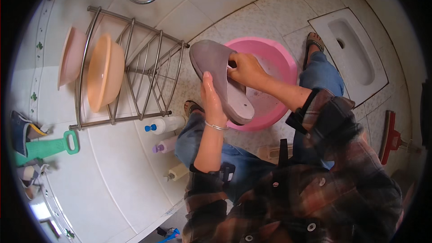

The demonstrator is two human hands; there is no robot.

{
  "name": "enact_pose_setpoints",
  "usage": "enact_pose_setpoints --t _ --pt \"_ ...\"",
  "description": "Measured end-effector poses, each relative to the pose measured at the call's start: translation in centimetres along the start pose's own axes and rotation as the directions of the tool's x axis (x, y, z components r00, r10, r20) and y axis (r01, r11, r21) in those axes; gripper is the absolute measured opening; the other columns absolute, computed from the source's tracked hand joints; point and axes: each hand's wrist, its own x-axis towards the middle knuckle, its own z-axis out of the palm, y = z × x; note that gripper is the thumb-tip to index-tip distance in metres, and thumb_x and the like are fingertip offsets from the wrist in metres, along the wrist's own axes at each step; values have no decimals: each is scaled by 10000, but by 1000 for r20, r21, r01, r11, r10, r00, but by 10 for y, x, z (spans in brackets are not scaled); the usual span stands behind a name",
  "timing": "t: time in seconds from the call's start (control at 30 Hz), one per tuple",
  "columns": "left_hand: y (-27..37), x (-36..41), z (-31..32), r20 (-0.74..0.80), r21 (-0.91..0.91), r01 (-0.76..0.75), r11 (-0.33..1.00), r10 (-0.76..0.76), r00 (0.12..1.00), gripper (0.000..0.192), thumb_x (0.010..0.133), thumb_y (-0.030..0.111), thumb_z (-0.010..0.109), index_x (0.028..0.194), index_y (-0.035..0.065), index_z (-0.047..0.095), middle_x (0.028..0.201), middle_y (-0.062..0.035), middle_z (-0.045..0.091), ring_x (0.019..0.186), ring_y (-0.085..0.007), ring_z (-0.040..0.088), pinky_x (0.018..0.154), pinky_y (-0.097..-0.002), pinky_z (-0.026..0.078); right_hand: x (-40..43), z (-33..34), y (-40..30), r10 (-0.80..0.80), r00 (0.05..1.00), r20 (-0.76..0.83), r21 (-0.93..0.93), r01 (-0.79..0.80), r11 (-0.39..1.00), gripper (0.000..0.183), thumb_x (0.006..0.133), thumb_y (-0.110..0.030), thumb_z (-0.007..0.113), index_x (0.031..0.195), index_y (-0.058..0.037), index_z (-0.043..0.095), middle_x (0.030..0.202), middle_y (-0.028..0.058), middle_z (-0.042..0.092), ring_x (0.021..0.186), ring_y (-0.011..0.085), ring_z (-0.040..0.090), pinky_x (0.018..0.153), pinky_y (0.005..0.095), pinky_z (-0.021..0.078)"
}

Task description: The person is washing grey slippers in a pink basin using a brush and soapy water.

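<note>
My left hand grips a grey closed-toe slipper along its side, with the thumb on the upper. The slipper is tilted, its heel pointing towards me and its pale insole showing. Bent at the mouth of the slipper, the fingers of my right hand reach inside. A small pale edge shows by these fingers, but what it belongs to is hidden. Under the slipper and my right forearm stands a pink plastic basin with sudsy water in it. The skin of my left hand looks wet.
Left of me, a metal rack holds an orange basin and a pink basin. Pump bottles stand along the tiled wall. A squat toilet lies at right, near a red floor squeegee. A shower hose hangs above.
</note>
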Motion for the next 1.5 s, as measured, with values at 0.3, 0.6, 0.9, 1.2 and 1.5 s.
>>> enact_pose_setpoints --t 0.3,0.6,0.9,1.2,1.5 --pt "11 27 -34 84 -257 252 933 -239 967 619 874 528 449 1248 35 432 1195 -129 512 1074 -261 519 921 -367 423 -53 -6 -20 31 991 132 172 -54 984 417 673 -160 604 1081 -74 624 831 217 639 774 307 642 710 354 488" --pt "5 24 -15 209 -283 357 890 -306 929 645 877 578 395 1260 60 435 1188 -122 514 1058 -246 526 909 -370 439 -29 -4 -16 45 989 143 283 -85 955 494 692 -135 590 1184 -95 577 893 172 662 772 219 639 707 298 482" --pt "-17 7 3 88 -78 145 986 -138 987 569 906 452 450 1276 22 403 1184 -117 494 1046 -209 513 881 -325 434 -4 -4 11 250 959 131 292 -279 915 466 666 -126 610 1124 -42 599 890 216 646 846 298 642 759 356 485" --pt "13 14 1 36 157 -128 979 123 992 438 920 319 471 1178 -36 471 1108 -108 539 977 -188 519 870 -299 405 5 -12 -15 167 984 64 364 -179 914 413 682 -137 604 1071 2 603 868 220 644 778 260 648 726 336 489" --pt "26 34 -19 -61 -42 -51 998 48 997 509 905 420 451 1176 -10 478 1121 -108 538 997 -216 543 880 -332 434 -47 -18 -24 -109 988 106 141 94 986 517 711 -150 605 1225 -155 551 789 187 635 677 289 639 630 356 490"
